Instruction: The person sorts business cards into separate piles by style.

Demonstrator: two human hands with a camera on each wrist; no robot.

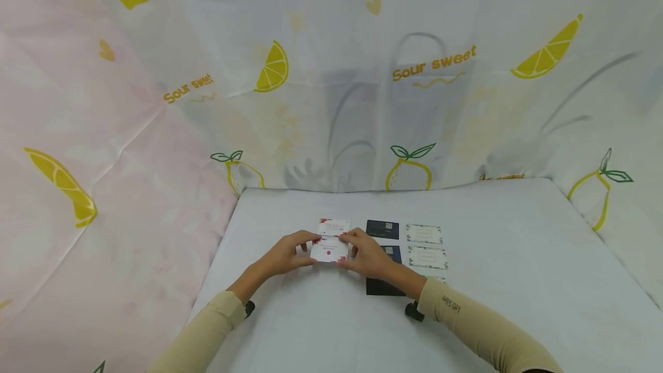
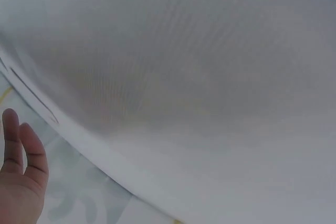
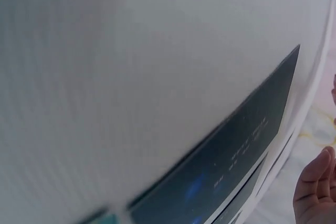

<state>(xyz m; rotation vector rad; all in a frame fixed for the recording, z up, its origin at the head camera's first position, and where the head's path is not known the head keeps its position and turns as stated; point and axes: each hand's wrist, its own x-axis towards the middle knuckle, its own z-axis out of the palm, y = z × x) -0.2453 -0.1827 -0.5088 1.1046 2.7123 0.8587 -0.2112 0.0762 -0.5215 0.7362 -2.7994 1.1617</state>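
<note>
A white card [image 1: 329, 250] with red floral corners and a red dot is held at its two sides. My left hand [image 1: 287, 253] pinches its left edge between thumb and fingers. From the other side, my right hand [image 1: 366, 255] pinches the right edge. Just beyond lies a similar white card [image 1: 334, 227] with red corners and printed text, close against the held card's far edge. In the left wrist view only part of the left hand [image 2: 22, 171] shows. The right hand [image 3: 317, 190] appears at the right border of its own wrist view.
Right of the hands runs a column of dark cards [image 1: 382, 229], partly covered by the right hand and forearm. Beside it is a column of white cards with leafy borders [image 1: 425, 233], the nearest partly hidden. The white table [image 1: 305, 315] meets a lemon-print cloth [image 1: 357, 131] behind.
</note>
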